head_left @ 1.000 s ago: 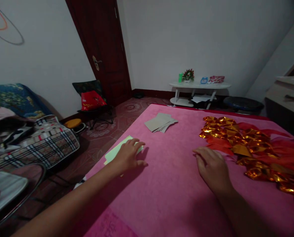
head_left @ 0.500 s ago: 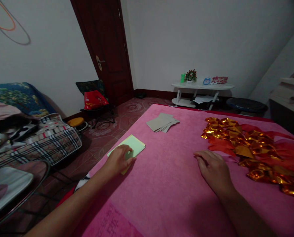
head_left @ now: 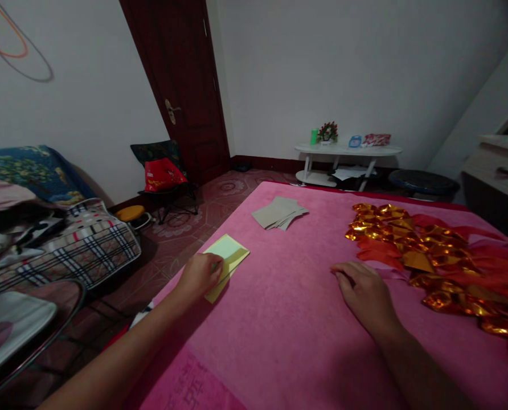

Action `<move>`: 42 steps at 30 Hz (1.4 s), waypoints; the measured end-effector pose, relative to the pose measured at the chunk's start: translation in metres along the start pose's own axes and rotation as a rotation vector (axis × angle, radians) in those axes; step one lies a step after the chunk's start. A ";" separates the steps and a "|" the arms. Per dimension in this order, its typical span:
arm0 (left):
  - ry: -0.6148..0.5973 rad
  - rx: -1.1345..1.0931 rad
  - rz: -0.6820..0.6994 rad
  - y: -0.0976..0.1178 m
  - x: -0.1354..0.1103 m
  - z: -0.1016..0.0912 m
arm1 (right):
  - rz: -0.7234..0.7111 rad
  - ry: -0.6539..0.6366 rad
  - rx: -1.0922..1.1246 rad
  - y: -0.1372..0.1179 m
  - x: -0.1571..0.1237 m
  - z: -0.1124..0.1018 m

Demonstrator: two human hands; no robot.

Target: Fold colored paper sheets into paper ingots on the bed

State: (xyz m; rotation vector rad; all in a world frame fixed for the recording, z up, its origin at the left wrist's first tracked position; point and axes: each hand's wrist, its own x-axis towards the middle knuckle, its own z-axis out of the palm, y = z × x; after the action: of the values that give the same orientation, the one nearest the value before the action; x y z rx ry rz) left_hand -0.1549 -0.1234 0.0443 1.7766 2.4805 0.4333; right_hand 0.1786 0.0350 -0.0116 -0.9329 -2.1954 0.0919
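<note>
My left hand (head_left: 201, 274) pinches the near edge of a pale green paper sheet (head_left: 227, 246) at the left side of the table. That edge is lifted and bent over, and a yellow sheet (head_left: 220, 290) shows underneath. How many sheets lie in this pile I cannot tell. My right hand (head_left: 365, 290) rests on the pink tablecloth (head_left: 288, 313) with its fingers bent together, and nothing shows in them. Beyond my hands lies a fanned stack of grey paper pieces (head_left: 277, 213).
Shiny gold foil shapes (head_left: 442, 247) with red-orange fabric (head_left: 380, 250) cover the table's right side. A magenta sheet with writing (head_left: 189, 381) lies at the near edge. Left stand a glass-topped table (head_left: 72, 302) and a chair with a red bag (head_left: 163, 175).
My left hand's fingers have closed on the green sheet and drawn its near edge up, uncovering more of the yellow one. My right hand stays almost still.
</note>
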 end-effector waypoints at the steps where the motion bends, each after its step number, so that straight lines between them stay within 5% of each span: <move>1: 0.048 -0.053 -0.017 0.002 0.001 -0.003 | 0.005 -0.001 0.007 -0.001 0.000 0.000; 4: 0.218 -0.399 -0.031 0.020 0.006 -0.013 | 0.035 0.016 0.048 -0.004 0.000 0.002; 6: 0.227 -0.791 -0.097 0.042 0.014 -0.017 | 0.057 0.038 0.096 -0.008 0.000 0.002; 10: 0.020 -1.400 -0.202 0.093 0.033 -0.004 | 0.066 0.083 0.171 -0.019 0.001 -0.003; 14: -0.084 -1.579 -0.298 0.130 0.047 0.036 | 0.103 0.110 0.177 -0.025 0.003 -0.010; 19: -0.101 -1.572 -0.317 0.146 0.056 0.080 | 0.069 0.104 0.231 -0.018 0.002 -0.010; 23: -0.105 -1.540 -0.264 0.140 0.058 0.089 | -0.003 -0.022 0.404 -0.009 0.002 -0.006; 28: -0.295 -1.351 0.091 0.122 0.059 0.085 | 0.162 -0.040 0.490 0.001 0.002 -0.002; 34: -0.025 -0.762 0.604 0.108 0.065 0.081 | 0.246 -0.094 0.521 0.008 0.000 0.002; 38: -0.110 -0.653 0.758 0.106 0.066 0.082 | 0.198 -0.126 0.607 0.003 0.000 0.001; 42: -0.202 -0.657 0.764 0.109 0.060 0.076 | 0.156 -0.200 0.666 -0.004 0.001 -0.005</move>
State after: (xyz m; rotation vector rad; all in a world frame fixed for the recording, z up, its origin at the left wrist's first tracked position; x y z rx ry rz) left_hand -0.0585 -0.0199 0.0068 2.1967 1.2165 0.9078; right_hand 0.1792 0.0314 -0.0062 -0.7217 -2.0401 0.9607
